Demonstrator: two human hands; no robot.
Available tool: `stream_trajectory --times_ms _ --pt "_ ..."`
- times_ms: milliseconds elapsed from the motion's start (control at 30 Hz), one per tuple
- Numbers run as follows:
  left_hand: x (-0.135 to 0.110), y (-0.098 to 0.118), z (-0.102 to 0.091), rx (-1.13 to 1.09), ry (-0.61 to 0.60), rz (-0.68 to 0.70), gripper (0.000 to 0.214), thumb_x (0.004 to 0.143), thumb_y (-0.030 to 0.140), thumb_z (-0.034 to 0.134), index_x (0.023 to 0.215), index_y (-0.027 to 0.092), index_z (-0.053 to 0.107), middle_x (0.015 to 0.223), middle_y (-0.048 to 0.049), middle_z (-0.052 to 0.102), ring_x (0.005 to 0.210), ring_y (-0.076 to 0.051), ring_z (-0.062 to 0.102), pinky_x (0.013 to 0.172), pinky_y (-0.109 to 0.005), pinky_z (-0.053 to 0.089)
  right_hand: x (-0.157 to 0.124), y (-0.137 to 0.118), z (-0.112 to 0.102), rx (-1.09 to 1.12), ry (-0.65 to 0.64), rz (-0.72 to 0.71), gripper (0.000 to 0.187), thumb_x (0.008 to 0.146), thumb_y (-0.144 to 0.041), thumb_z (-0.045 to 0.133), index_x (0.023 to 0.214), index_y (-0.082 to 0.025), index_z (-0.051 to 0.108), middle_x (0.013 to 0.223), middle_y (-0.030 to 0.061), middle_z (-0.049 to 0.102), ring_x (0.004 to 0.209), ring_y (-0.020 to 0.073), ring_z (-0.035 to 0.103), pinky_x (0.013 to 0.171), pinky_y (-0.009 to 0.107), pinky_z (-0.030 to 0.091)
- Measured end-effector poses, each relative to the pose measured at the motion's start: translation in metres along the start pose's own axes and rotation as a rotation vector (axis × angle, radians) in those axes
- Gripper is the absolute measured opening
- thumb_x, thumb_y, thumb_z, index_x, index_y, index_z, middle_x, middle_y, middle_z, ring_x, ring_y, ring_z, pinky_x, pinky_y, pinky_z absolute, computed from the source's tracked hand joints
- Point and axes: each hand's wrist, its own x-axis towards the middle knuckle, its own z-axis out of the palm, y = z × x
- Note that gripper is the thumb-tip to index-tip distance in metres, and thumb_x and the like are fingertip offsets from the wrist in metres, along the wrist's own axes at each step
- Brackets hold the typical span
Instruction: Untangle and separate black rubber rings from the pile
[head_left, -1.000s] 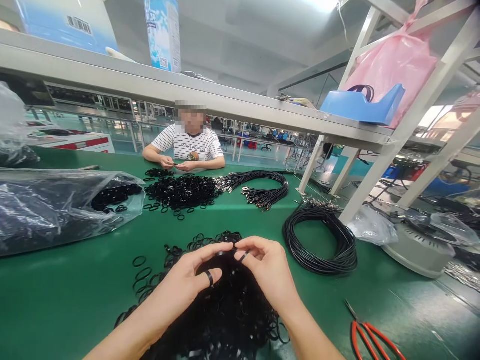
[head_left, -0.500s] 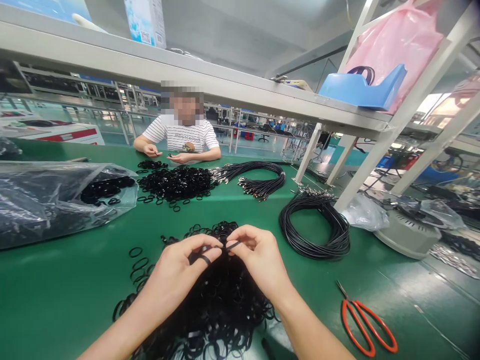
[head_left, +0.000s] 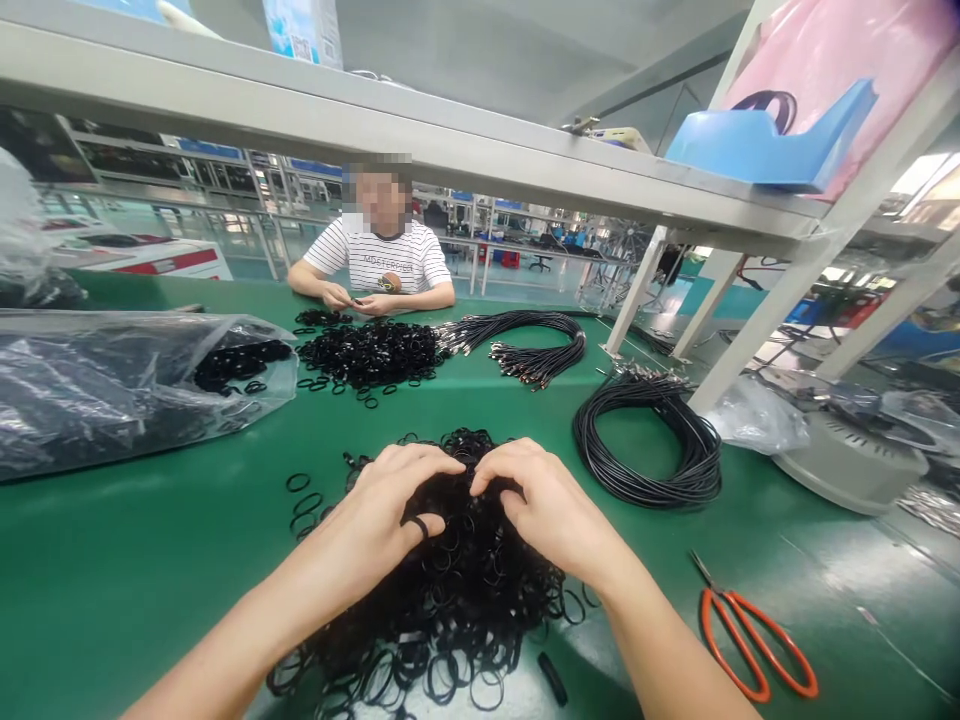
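Note:
A heap of thin black rubber rings (head_left: 457, 600) lies on the green table (head_left: 135, 560) right in front of me. My left hand (head_left: 390, 510) rests on the heap with a black ring around its thumb and its fingertips curled down into the rings. My right hand (head_left: 547, 510) is beside it, fingers bent and pressed into the top of the heap. The fingertips of both hands nearly meet. What the fingertips pinch is hidden among the rings.
Orange-handled scissors (head_left: 757, 650) lie at the right. A coil of black cable (head_left: 652, 450) sits behind my right hand. A plastic bag of rings (head_left: 127, 390) lies at the left. Across the table a person (head_left: 379, 270) works by another ring pile (head_left: 367, 355) and cable bundle (head_left: 525, 345).
Both hands have dropped from holding a ring stretched between them above the heap to pressing their fingertips into the heap. The view has shifted slightly.

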Motion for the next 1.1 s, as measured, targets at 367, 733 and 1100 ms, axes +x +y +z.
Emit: stream_trajectory --times_ms 367,733,1100 --pt "0.0 0.001 -0.027 -0.067 0.08 -0.12 0.021 0.086 0.034 0.053 0.099 0.031 0.069 0.103 0.0045 0.072 0.096 -0.018 0.064 0.086 -0.027 0.047 0.0 -0.003 -0.012 -0.173 0.14 0.115 0.024 0.086 -0.008 0.056 0.088 -0.027 0.072 0.089 -0.0031 0.073 0.086 0.0168 0.06 0.078 0.03 0.042" --pt "0.002 -0.001 -0.029 -0.067 0.033 0.071 0.029 0.079 0.017 0.04 0.061 0.026 0.062 0.1 0.004 0.068 0.097 -0.018 0.058 0.086 -0.025 0.043 -0.004 -0.006 -0.038 -0.055 0.436 0.093 0.019 0.086 -0.012 0.058 0.087 -0.026 0.071 0.089 -0.0043 0.073 0.083 0.015 0.062 0.078 0.027 0.044" --pt "0.002 -0.011 -0.026 0.067 -0.048 0.063 0.032 0.084 0.047 0.047 0.106 0.037 0.069 0.13 0.0012 0.061 0.115 -0.027 0.057 0.095 -0.036 0.047 -0.111 0.007 -0.045 -0.423 -0.505 0.16 0.028 0.066 -0.023 0.08 0.09 -0.032 0.069 0.083 -0.0038 0.072 0.073 0.0169 0.066 0.052 0.023 0.03"
